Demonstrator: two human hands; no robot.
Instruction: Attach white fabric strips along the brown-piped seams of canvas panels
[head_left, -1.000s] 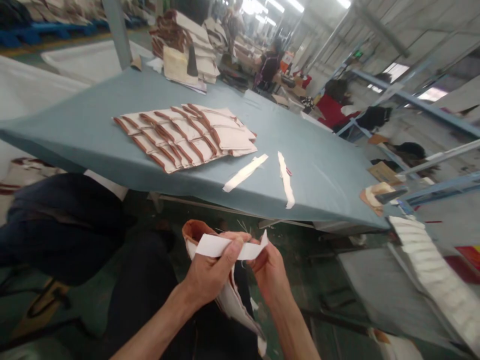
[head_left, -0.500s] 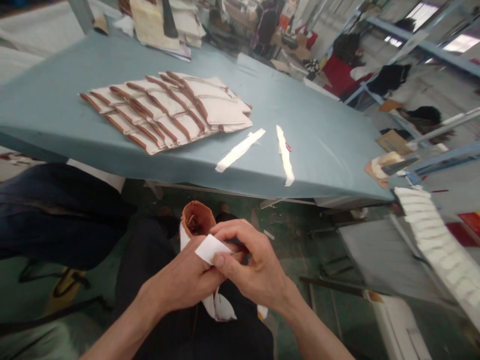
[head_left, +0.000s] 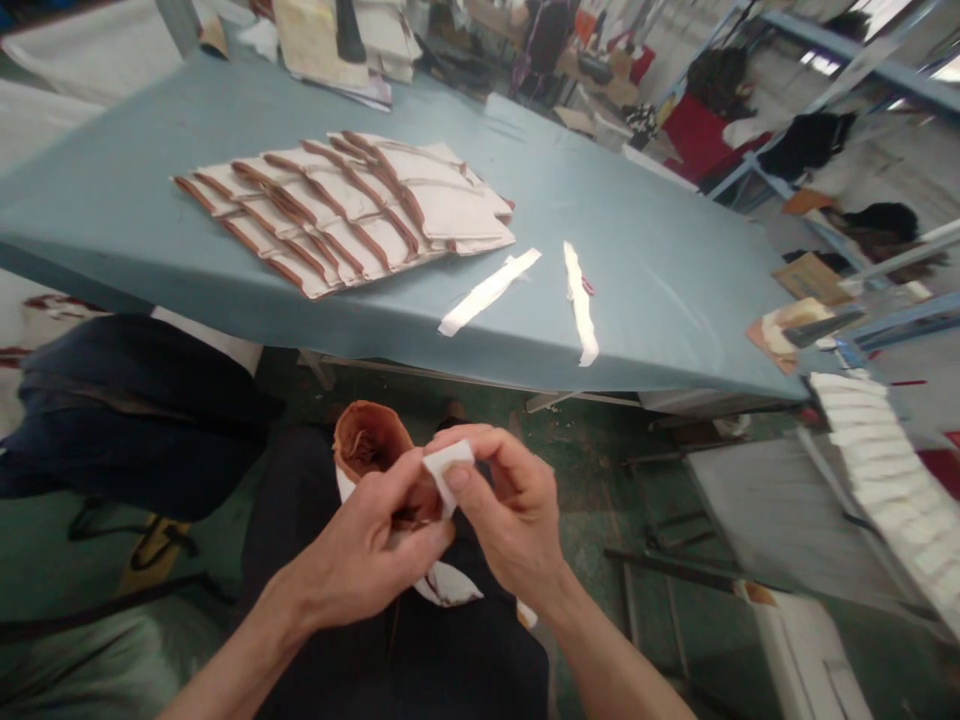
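Currently, the left hand (head_left: 360,555) closes its fingers around a cream fabric piece with a rounded brown leather end (head_left: 367,445), held above the lap. The right hand (head_left: 510,530) pinches a small white folded strip (head_left: 448,475) against it. Beyond, a smooth blue-grey tabletop (head_left: 660,290) carries one fan of brown-trimmed cream panels (head_left: 360,210) and two flat white strips (head_left: 487,292).

Long blue-grey worktable (head_left: 660,290), green concrete floor (head_left: 585,480), blue metal shelving (head_left: 892,90) at right, workshop clutter behind
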